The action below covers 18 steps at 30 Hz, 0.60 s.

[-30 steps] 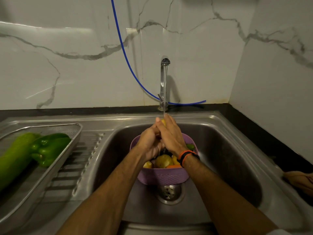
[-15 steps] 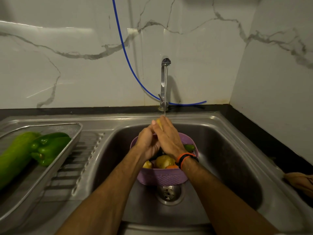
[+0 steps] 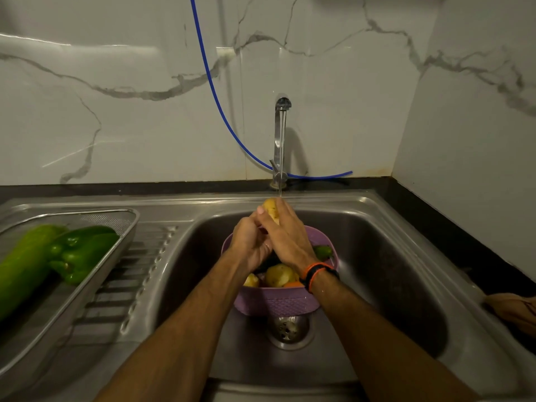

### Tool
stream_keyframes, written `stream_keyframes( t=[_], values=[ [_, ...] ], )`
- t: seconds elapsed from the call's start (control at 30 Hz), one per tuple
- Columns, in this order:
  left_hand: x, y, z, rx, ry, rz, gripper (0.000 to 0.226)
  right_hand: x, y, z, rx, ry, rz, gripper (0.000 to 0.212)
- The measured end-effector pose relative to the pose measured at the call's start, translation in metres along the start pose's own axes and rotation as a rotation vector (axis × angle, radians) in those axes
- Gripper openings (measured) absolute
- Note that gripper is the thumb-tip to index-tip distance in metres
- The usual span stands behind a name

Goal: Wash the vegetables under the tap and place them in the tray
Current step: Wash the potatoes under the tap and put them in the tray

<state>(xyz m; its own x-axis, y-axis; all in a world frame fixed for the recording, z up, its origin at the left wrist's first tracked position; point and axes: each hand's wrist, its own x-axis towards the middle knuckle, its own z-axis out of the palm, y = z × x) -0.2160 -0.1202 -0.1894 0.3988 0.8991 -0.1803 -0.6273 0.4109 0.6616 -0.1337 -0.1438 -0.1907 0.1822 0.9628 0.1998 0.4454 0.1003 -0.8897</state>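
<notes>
- Both hands hold one potato (image 3: 270,209) under the thin stream of the tap (image 3: 280,140), in the centre of the frame.
- The right hand (image 3: 285,239) wraps its fingers around the potato; the left hand (image 3: 251,245) curls around its lower part.
- Just below the hands, a purple basket (image 3: 275,303) stands in the sink (image 3: 391,285) with more potatoes and other vegetables.
- At the left of the frame, the metal tray (image 3: 95,282) carries a green capsicum (image 3: 82,250) touching a pale green gourd (image 3: 23,268).

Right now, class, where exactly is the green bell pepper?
In the head view, the green bell pepper lies at left in the metal tray on the drainboard, beside a long green gourd.
</notes>
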Motion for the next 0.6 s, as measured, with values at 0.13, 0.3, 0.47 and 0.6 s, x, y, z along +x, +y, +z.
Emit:
stream_keyframes(
  t=[0.13, 0.3, 0.47, 0.6],
  values=[
    [0.0006, -0.0029, 0.0020, 0.000, -0.010, -0.002, 0.038, 0.0054, -0.0014, -0.0074, 0.069, 0.038, 0.040, 0.077],
    [-0.0020, -0.0045, 0.0044, 0.058, -0.002, 0.006, 0.038, 0.0006, 0.0013, -0.0041, 0.039, 0.043, 0.020, 0.075],
    [-0.0019, -0.0036, 0.0070, 0.133, 0.016, 0.040, 0.036, 0.0017, 0.0007, -0.0090, 0.028, 0.011, 0.028, 0.079],
    [-0.0049, -0.0049, 0.0072, 0.198, 0.006, 0.057, 0.035, 0.0017, -0.0011, -0.0075, 0.014, 0.008, 0.022, 0.076]
  ],
)
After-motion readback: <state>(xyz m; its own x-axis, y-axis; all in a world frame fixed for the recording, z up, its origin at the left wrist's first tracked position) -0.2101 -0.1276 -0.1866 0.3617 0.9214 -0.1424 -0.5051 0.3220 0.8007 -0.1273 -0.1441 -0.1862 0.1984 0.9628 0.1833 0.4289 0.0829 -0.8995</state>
